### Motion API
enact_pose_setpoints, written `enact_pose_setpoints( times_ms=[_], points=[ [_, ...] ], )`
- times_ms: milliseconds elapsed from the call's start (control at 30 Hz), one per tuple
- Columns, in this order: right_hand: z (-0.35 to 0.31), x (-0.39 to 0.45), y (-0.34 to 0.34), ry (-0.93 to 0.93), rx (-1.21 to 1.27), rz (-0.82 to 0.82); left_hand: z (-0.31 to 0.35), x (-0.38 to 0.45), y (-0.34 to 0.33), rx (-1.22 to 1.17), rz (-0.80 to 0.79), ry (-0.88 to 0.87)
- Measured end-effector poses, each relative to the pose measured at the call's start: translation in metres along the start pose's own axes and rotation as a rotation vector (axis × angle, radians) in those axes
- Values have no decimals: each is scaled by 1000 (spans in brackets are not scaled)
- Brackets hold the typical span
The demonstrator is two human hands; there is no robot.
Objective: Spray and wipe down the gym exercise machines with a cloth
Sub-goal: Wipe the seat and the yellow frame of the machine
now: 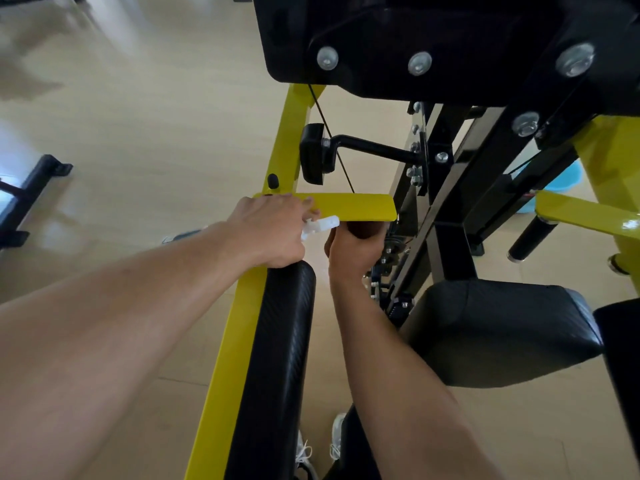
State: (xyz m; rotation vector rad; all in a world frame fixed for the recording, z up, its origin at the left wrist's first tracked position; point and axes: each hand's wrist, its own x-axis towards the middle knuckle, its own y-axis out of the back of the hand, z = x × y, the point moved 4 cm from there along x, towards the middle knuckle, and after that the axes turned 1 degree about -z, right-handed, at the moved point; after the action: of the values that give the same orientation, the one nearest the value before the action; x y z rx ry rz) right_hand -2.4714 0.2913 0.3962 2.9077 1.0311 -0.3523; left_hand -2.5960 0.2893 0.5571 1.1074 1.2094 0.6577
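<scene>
1. A yellow crossbar (pixel 360 206) of the gym machine (pixel 450 140) is taken here as the landmark. Just above it a black knob on a bent black rod (pixel 374 148) is seen, and a thin black cable (pixel 337 147) runs down to the crossbar.
2. Higher above the crossbar a large black housing (pixel 433 43) with silver bolts is seen, filling the top of the view.
3. Below the crossbar a long black pad (pixel 277 358) is mounted along a yellow frame beam (pixel 228 358). To the lower right of the crossbar a black seat cushion (pixel 502 330) is placed.
4. Far right of the crossbar a blue bucket (pixel 562 188) is partly hidden behind the black and yellow frame parts.
5. Far left of the crossbar the black foot of another machine (pixel 34 188) stands on the light wooden floor (pixel 156 116).
6. No writing or brand can be read anywhere.
7. The left hand (pixel 273 230) is stretched forward to the left end of the crossbar. Its fingers are curled around a white spray bottle head (pixel 320 227), whose nozzle points to the right, just under the crossbar. The bottle body is hidden by the hand.
8. The right hand (pixel 353 251) is raised from below, with the wrist bent, just under the crossbar. Its fingers are clenched around a dark object (pixel 367 229), pressed against the underside of the crossbar; it cannot be told whether this is the cloth.
9. Below the long pad, white shoes (pixel 306 452) are visible on the floor.
</scene>
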Motion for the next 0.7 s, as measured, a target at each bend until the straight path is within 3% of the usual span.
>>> enact_pose_setpoints(
  times_ms=[100,200,433,700],
  points=[
    [-5,7,2,90,58,21,-1,-1,-2,-8,-2,-8],
    [8,15,4,93,-34,-55,0,0,-2,-5,1,-3],
    [31,2,8,-164,-217,-211,1,-2,-2,5,-11,14],
    [-3,6,4,-45,44,-29,-2,-2,-4,-24,5,42]
  ],
)
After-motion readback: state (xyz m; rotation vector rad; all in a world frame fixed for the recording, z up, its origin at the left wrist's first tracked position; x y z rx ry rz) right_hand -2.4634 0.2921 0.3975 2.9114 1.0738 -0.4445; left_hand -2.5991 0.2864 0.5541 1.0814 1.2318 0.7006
